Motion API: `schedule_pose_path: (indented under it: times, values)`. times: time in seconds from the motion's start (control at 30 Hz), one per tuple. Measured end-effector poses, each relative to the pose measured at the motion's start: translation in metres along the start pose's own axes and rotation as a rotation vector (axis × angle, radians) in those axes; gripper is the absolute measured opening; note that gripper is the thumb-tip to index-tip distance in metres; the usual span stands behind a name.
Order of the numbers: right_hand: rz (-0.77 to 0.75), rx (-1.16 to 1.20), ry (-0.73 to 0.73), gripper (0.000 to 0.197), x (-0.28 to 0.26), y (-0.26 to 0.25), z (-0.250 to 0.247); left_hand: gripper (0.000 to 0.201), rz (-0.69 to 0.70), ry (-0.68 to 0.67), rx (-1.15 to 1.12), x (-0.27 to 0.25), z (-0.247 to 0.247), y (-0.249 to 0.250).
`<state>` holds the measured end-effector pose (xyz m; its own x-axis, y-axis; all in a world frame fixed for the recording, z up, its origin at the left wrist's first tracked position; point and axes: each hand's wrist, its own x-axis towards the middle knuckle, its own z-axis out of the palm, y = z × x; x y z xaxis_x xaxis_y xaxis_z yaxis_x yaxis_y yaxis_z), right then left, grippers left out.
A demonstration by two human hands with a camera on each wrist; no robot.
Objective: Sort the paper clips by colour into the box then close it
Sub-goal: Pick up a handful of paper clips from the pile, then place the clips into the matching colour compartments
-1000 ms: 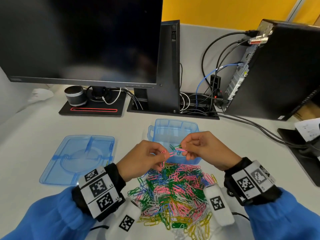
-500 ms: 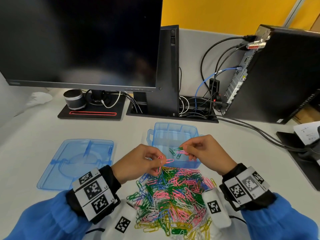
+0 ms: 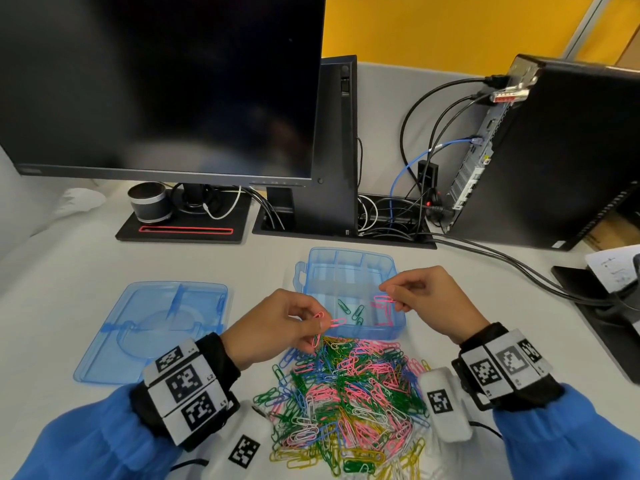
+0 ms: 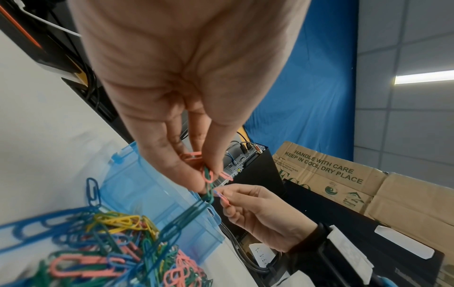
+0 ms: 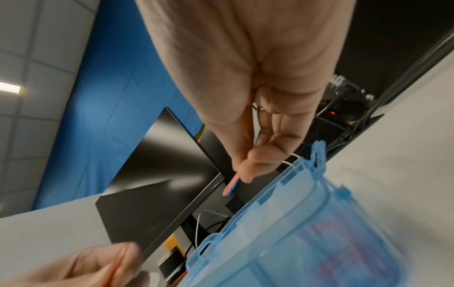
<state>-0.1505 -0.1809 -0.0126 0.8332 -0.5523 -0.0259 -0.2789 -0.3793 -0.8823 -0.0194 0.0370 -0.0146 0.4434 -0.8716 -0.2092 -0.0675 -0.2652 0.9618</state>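
Observation:
A mixed pile of coloured paper clips (image 3: 346,393) lies on the desk in front of the open blue box (image 3: 349,268). My left hand (image 3: 320,325) pinches a few linked pink clips (image 3: 337,322) above the pile's far edge; in the left wrist view a green clip (image 4: 208,175) hangs among them. My right hand (image 3: 389,296) pinches one pink clip (image 3: 383,299) over the box's front right compartment, seen also as the pink clip (image 5: 229,186) above the box wall (image 5: 282,194). Green clips (image 3: 353,310) lie in the front middle compartment, pink clips (image 3: 382,320) in the right one.
The box's blue lid (image 3: 156,327) lies flat to the left. A monitor (image 3: 162,84) and its base stand behind, a computer tower (image 3: 561,150) with cables (image 3: 502,258) to the right. A black stand with papers (image 3: 609,271) sits at the right edge.
The hands have pulled apart. My right hand moved right, carrying a pink clip over the box's right compartment. My left hand stayed by the pile with its pink clips.

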Motion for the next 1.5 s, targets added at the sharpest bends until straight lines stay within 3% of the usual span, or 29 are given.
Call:
schedule_pose_path:
  times: [0.37,0.57,0.77,0.9,1.07,1.23,1.4,1.5]
  values:
    - [0.01,0.126,0.037,0.011,0.005,0.001,-0.006,0.013,0.011,0.062,-0.026,0.001,-0.013,0.008]
    - [0.033,-0.141,0.081,0.014,0.005,0.005,-0.007,0.014,0.044,0.088,-0.041,-0.002,-0.014,0.012]
    - [0.05,-0.184,0.061,0.01,0.003,0.0,-0.007,0.017,0.035,0.078,-0.063,-0.001,-0.014,0.012]
    - [-0.029,-0.22,0.17,0.016,0.018,-0.005,-0.008,0.015,0.025,0.076,-0.064,0.0,-0.012,0.011]
    - [-0.116,-0.38,0.134,0.016,0.027,-0.003,-0.004,0.014,0.013,0.078,-0.098,-0.001,-0.009,0.01]
    - [-0.147,-0.257,0.005,0.014,0.014,-0.012,-0.002,0.021,0.003,0.107,-0.197,0.004,-0.007,0.012]
    - [-0.061,0.167,-0.225,0.022,-0.007,-0.038,0.013,0.018,0.014,0.118,-0.197,0.018,-0.002,0.023]
    - [-0.105,0.232,-0.224,0.023,-0.011,-0.043,0.021,0.012,0.021,0.098,-0.136,0.028,0.003,0.031]
